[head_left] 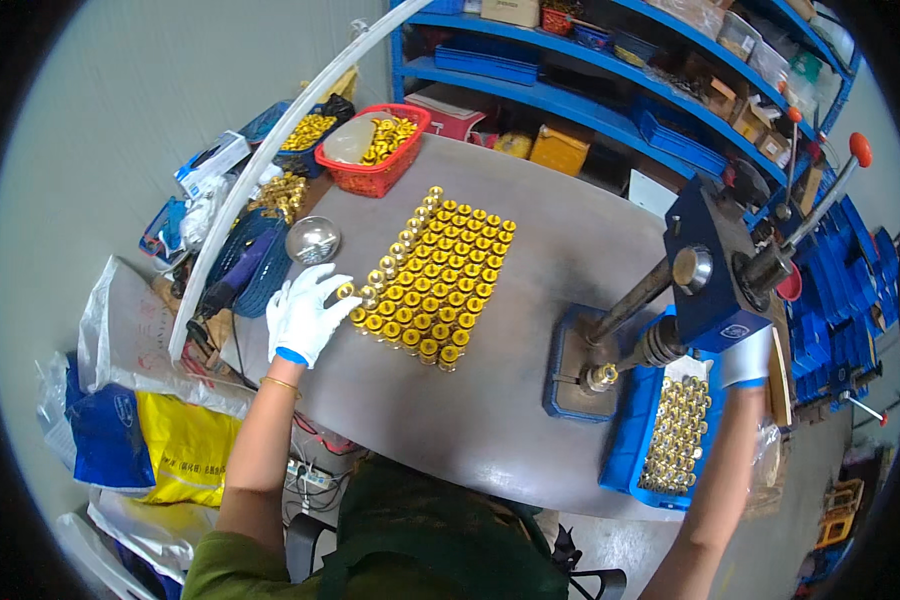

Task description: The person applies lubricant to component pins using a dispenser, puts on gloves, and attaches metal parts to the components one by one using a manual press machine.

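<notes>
Left fingers point(332, 285) pinch a brass cap point(346, 291) at nine o'clock of the brass block point(440, 280) on the tabletop point(560, 250); right hand point(746, 358) behind the blue press point(715, 265), grip unclear.

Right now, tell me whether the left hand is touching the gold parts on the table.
Touching. The head view shows the left hand with its fingertips on a gold part at the block's near-left corner.

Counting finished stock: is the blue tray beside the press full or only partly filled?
Partly filled. The blue tray holds rows of gold parts along its right side, while its left part shows bare blue bottom.
</notes>
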